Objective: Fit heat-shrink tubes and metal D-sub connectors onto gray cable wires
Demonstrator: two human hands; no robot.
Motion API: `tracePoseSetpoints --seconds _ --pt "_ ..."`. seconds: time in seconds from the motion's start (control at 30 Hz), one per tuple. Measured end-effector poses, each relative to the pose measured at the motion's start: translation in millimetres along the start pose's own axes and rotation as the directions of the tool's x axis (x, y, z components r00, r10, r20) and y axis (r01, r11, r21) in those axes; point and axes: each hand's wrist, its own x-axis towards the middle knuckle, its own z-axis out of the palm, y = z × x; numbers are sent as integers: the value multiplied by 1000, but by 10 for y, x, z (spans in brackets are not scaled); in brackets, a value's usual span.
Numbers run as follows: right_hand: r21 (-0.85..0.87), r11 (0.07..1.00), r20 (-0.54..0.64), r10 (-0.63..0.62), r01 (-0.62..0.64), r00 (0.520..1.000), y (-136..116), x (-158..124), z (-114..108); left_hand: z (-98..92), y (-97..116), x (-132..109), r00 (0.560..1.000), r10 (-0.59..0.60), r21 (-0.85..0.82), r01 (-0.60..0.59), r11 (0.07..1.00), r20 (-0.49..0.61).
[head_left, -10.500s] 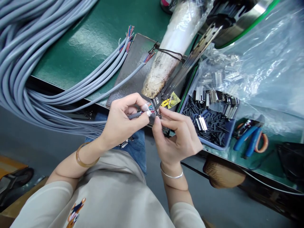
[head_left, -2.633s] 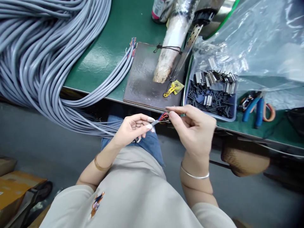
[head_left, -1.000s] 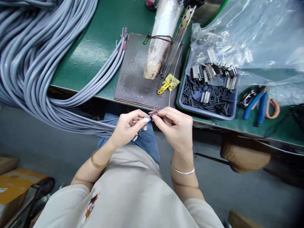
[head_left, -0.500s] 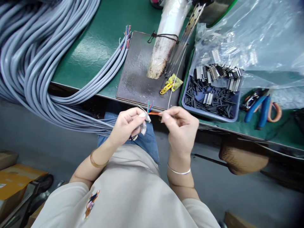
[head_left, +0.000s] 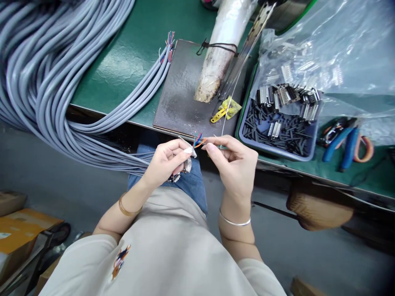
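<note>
My left hand (head_left: 165, 161) is closed round the end of a grey cable (head_left: 135, 157), just below the bench edge. Thin coloured wires (head_left: 196, 140) fan out of the stripped cable end. My right hand (head_left: 234, 162) pinches the orange wire with thumb and forefinger, right beside the left fingertips. A thin silvery wire (head_left: 228, 107) runs from the right fingers up towards the bench. Small metal connectors lie on my lap under the left hand, mostly hidden.
A large bundle of grey cables (head_left: 46, 65) lies over the green bench (head_left: 129, 49) at the left. A dark plate (head_left: 182, 98) carries a wrapped tool (head_left: 219, 53). A blue tray (head_left: 310, 150) holds connectors and black sleeves. Blue-handled pliers (head_left: 342, 144) lie at the right.
The connector held earlier is gone from my hands. The coloured wires have been spread apart, and my right fingers have closed on the orange one.
</note>
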Motion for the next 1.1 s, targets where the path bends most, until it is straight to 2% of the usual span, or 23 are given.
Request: tracePoseSetpoints --seconds 0.23,0.37,0.43,0.6,0.67,0.77,0.83,0.9,0.97,1.03,1.1 --pt "68 995 43 74 -77 996 -22 68 13 51 19 8 1000 0 41 1 999 -16" --pt "65 996 56 62 -66 996 0 42 -4 17 -17 13 999 28 50 -26 998 -22" --pt "55 998 71 16 -20 997 5 26 -8 -4 -31 13 1000 21 51 -21 998 -9" --pt "-55 978 134 -191 200 972 10 -19 20 -19 -5 6 1000 13 42 -13 999 -5" --pt "-49 978 68 -201 205 977 30 -38 26 -16 15 2 1000 10 41 -10 999 -9" --pt "-55 980 -106 -199 194 974 70 -53 16 -17 35 -8 1000 -7 44 7 999 1" --pt "-126 954 -121 -287 272 950 88 -45 9 -19 41 -14 1000 -18 45 17 999 13" --pt "-208 908 -80 -387 364 919 92 -26 8 -21 44 -18 1000 -17 44 17 999 16" --pt "-255 881 -47 -423 399 905 82 -5 5 -25 42 -18 1000 -10 41 10 999 19" --pt "-239 907 7 -356 347 934 61 9 -11 -32 38 -13 1000 -1 36 0 999 27" --pt "-152 957 144 -224 245 964 33 12 -45 -38 30 -6 999 4 37 -6 999 35"
